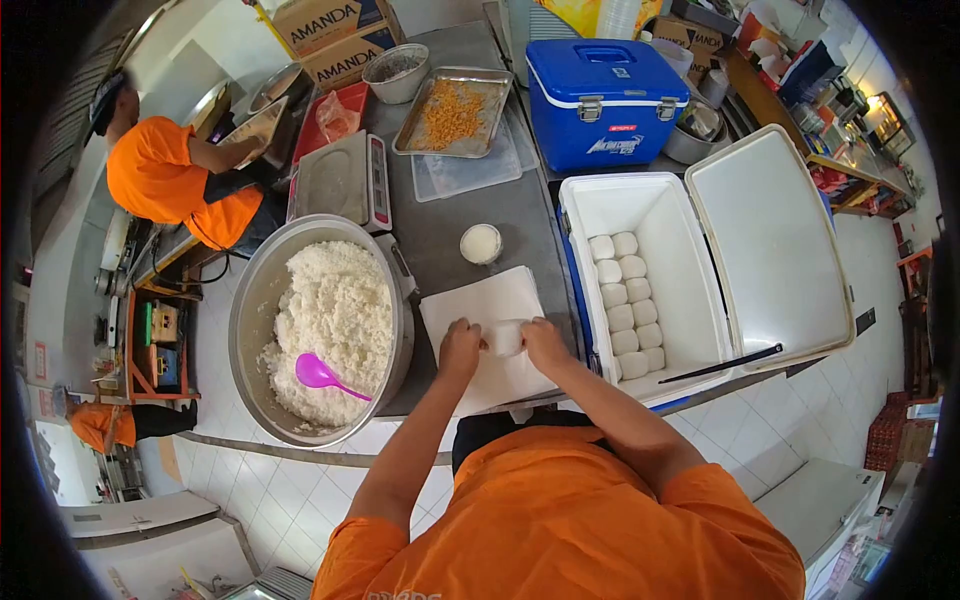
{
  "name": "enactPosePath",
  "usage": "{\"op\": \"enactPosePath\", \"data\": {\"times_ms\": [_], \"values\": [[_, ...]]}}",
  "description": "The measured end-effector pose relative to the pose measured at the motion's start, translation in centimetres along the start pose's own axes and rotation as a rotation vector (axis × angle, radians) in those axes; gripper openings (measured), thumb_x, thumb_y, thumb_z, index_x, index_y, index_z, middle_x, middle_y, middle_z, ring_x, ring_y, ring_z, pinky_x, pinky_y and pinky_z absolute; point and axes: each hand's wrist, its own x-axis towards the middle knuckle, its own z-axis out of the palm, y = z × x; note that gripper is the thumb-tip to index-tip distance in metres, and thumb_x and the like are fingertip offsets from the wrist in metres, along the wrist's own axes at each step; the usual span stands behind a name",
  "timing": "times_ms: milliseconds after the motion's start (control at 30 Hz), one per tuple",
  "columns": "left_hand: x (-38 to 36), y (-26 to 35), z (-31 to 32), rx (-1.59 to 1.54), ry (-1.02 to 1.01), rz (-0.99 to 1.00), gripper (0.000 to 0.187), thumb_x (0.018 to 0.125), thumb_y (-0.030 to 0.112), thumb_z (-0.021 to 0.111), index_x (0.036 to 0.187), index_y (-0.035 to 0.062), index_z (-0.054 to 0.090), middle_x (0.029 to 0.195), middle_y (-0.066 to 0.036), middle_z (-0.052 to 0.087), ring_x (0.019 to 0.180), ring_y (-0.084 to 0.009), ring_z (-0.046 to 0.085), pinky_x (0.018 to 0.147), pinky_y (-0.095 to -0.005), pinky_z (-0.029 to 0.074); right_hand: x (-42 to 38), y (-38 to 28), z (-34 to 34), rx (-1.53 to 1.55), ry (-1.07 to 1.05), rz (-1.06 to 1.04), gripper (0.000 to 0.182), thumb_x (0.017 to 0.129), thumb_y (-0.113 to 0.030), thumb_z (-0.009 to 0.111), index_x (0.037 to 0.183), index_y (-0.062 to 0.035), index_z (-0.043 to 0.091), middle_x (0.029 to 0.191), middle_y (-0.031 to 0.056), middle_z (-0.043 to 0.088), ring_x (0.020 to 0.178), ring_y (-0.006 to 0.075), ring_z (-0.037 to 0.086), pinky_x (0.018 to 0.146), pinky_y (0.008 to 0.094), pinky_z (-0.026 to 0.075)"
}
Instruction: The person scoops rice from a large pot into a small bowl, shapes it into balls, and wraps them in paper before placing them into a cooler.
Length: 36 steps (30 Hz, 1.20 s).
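Over a stack of white paper sheets (478, 305), my left hand (462, 347) and my right hand (544, 345) are closed on opposite ends of a rounded white packet (506, 338). Its contents are hidden. A small bowl of white rice (481, 244) sits just beyond the paper. To the left stands a large metal pot (243, 340) of cooked rice (335, 310), with a pink ladle (318, 371) lying on the rice. On the right, an open white cooler (680, 300) holds several rounded white packets (622, 292) in rows along its left side.
Behind the pot is a scale (340, 180). Farther back are a metal tray (490, 112) of orange shreds, a grey bowl (397, 75), and a closed blue cooler (603, 110). The white cooler's lid (775, 250) leans open rightward. A co-worker (165, 180) in orange stands at left.
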Motion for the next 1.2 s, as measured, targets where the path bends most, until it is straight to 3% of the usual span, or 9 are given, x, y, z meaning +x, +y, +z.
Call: {"op": "enactPosePath", "data": {"times_ms": [233,433,500,600,733,867,1000,1067,1200], "values": [[-2.5,2.5,1.5,-0.348,0.199,-0.148,0.017,0.087,0.004,0.073,0.102,-0.0029,0.074,0.088,-0.019,0.069,0.078,-0.0367,0.069,0.076,-0.0440,0.057,-0.7,0.0,1.4,0.397,0.250,-0.036,0.013,0.091,-0.011,0.064,0.092,-0.0006,0.072,0.094,0.0254,0.069,0.090,0.0421,0.066,0.077,0.0528,0.052],[-1.9,6.9,2.8,-0.815,0.199,-0.306,0.026,0.096,0.008,0.068,0.120,-0.0014,0.071,0.106,-0.020,0.074,0.095,-0.0254,0.073,0.083,-0.0337,0.057,0.8,-2.6,-3.6,0.799,0.221,0.285,0.037,0.091,-0.031,0.079,0.094,0.0051,0.072,0.081,0.0160,0.071,0.073,0.0250,0.067,0.067,0.0400,0.052],[-1.5,7.7,4.2,-1.626,0.336,-0.530,0.032,0.099,0.011,0.068,0.129,0.0020,0.063,0.115,-0.017,0.071,0.105,-0.0232,0.070,0.090,-0.0337,0.056,1.1,-3.0,-6.1,0.681,0.187,0.171,0.041,0.090,-0.033,0.082,0.095,0.0061,0.072,0.081,0.0116,0.071,0.071,0.0166,0.065,0.065,0.0339,0.052],[0.4,9.3,-0.3,-1.900,0.292,-0.587,0.040,0.099,0.012,0.070,0.135,0.0067,0.052,0.124,-0.015,0.065,0.111,-0.0232,0.066,0.096,-0.0366,0.056,-0.1,-3.1,-8.0,0.949,-0.017,0.171,0.041,0.089,-0.034,0.082,0.095,0.0048,0.072,0.084,0.0108,0.073,0.076,0.0169,0.067,0.070,0.0328,0.053],[1.0,10.8,-3.5,-1.966,0.005,-0.473,0.065,0.091,0.010,0.080,0.142,0.0117,0.041,0.123,-0.012,0.063,0.112,-0.0251,0.066,0.099,-0.0415,0.057,-3.6,-2.6,-11.0,0.625,0.358,-0.097,0.033,0.088,-0.029,0.084,0.096,0.0012,0.072,0.083,0.0049,0.069,0.081,0.0116,0.062,0.079,0.0311,0.051],[1.4,12.4,-5.4,-1.707,-0.378,-0.230,0.092,0.083,0.020,0.087,0.156,0.0166,0.031,0.134,-0.016,0.060,0.124,-0.0275,0.061,0.108,-0.0429,0.052,-5.6,1.4,-16.5,0.808,-0.048,0.082,0.037,0.084,-0.030,0.088,0.094,0.0017,0.071,0.080,0.0080,0.068,0.074,0.0161,0.060,0.070,0.0321,0.049],[2.9,9.9,-3.1,-1.402,-0.248,-0.166,0.099,0.086,0.006,0.082,0.162,0.0168,0.019,0.142,-0.018,0.057,0.135,-0.0281,0.052,0.110,-0.0482,0.044,-5.4,10.4,-20.0,0.744,0.213,0.257,0.039,0.079,-0.021,0.090,0.099,-0.0004,0.065,0.090,0.0100,0.071,0.081,0.0196,0.066,0.073,0.0363,0.052],[4.1,6.4,-0.4,-1.053,0.221,-0.323,0.098,0.087,0.010,0.082,0.162,0.0114,0.018,0.144,-0.018,0.056,0.135,-0.0300,0.052,0.108,-0.0491,0.043,-4.5,15.2,-20.8,0.607,0.226,0.336,0.043,0.078,-0.020,0.090,0.103,-0.0013,0.061,0.093,0.0109,0.072,0.087,0.0209,0.070,0.075,0.0384,0.054],[7.1,4.5,-2.3,-0.770,0.343,-0.336,0.105,0.087,0.017,0.085,0.162,0.0048,0.013,0.147,-0.021,0.052,0.138,-0.0349,0.049,0.111,-0.0523,0.040,-2.1,27.0,-13.7,-0.178,-0.299,0.148,0.039,0.074,-0.019,0.091,0.101,-0.0032,0.067,0.099,0.0166,0.075,0.094,0.0313,0.072,0.079,0.0448,0.056]]}}
